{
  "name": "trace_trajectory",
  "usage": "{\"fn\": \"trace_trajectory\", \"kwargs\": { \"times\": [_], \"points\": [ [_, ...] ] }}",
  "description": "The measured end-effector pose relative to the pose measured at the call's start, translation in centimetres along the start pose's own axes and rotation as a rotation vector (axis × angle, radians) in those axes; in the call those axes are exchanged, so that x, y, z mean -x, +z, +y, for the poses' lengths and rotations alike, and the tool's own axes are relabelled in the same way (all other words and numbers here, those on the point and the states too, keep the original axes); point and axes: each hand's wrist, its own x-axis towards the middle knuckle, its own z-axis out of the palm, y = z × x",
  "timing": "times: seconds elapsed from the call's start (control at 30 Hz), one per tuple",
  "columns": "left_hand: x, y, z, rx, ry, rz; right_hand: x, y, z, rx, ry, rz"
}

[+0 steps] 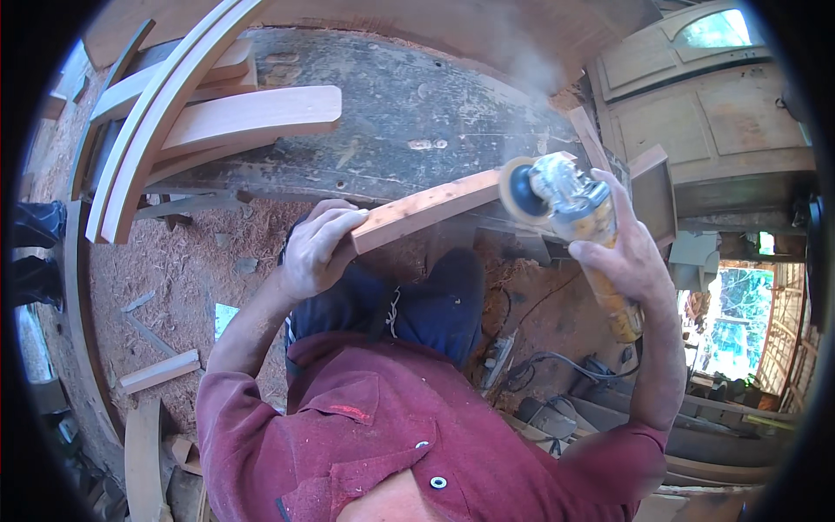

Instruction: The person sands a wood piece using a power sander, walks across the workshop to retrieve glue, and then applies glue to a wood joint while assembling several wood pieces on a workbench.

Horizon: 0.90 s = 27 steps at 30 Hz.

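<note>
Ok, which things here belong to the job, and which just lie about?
In use:
- wooden bar, left hand
- yellow grinder with round disc, right hand

Apparently just lying about:
- curved wooden pieces on the bench
- short offcut on the floor

Daylit; opening (736,320) at right blown out; edges bowed, rim black; right sleeve (613,470) apparently blurred.

No text, label, number or sign can be read; a small red mark (350,411) on the pocket (346,394) of the maroon shirt (509,452), lower frame left of centre, is too indistinct
</note>
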Motion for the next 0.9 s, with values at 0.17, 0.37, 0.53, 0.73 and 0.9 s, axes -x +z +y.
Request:
{"fn": "trace_trajectory", "kwargs": {
  "times": [0.17,0.37,0.53,0.73,0.9],
  "points": [
    [-0.4,-0.2,0.0,0.000,0.025,-0.028,-1.6,-2.7,6.8,-0.050,0.080,0.136],
    [-0.6,-0.8,-0.3,-0.030,0.046,-0.070,-3.5,-4.8,12.7,-0.040,0.166,0.294],
    [1.7,1.3,1.5,0.165,-0.285,0.067,-1.3,-3.6,15.2,-0.184,0.031,0.312],
    [3.0,5.0,3.1,0.701,-0.455,0.310,1.8,0.4,6.7,-0.269,-0.065,0.280],
    [2.8,5.4,0.7,0.572,-0.375,0.289,2.3,5.1,-2.3,-0.449,-0.208,0.053]
  ]
}}
